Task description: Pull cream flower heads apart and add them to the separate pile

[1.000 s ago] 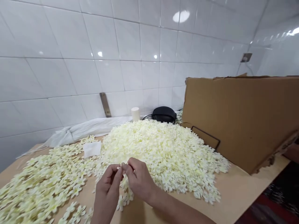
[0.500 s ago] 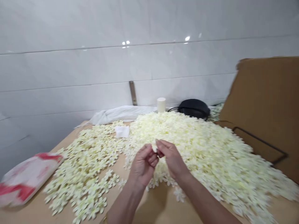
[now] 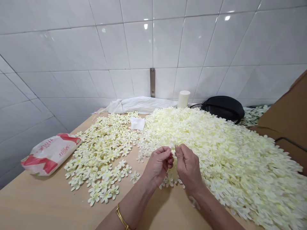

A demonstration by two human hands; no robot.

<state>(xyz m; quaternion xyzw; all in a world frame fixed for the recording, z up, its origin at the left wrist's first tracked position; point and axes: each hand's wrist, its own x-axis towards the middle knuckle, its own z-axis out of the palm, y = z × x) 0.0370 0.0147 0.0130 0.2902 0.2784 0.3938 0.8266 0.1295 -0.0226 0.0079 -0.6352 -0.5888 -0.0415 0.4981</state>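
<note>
My left hand (image 3: 160, 164) and my right hand (image 3: 189, 166) are raised side by side over the front of a large heap of pale yellow-white artificial flowers (image 3: 216, 143). Each has its thumb pressed to its curled fingers in a pinch, with a narrow gap between the two. Whatever they pinch is hidden or blends into the pale heap behind. To the left lies a flatter spread of similar flowers (image 3: 103, 150), with yellow centres. One loose flower (image 3: 135, 176) rests near my left wrist, and another (image 3: 194, 202) is partly covered by my right forearm.
A red-and-white plastic pack (image 3: 54, 153) lies at left on the wooden table (image 3: 35, 201). Behind the flowers are a small white paper (image 3: 137, 123), a white cylinder (image 3: 183, 99), a black case (image 3: 223, 107) and white plastic sheeting (image 3: 141, 104). Cardboard (image 3: 285, 115) stands at right.
My view has turned, shifting table items rightward. My hands have drawn slightly apart, and the small pale piece seen between the fingertips earlier is no longer distinct.
</note>
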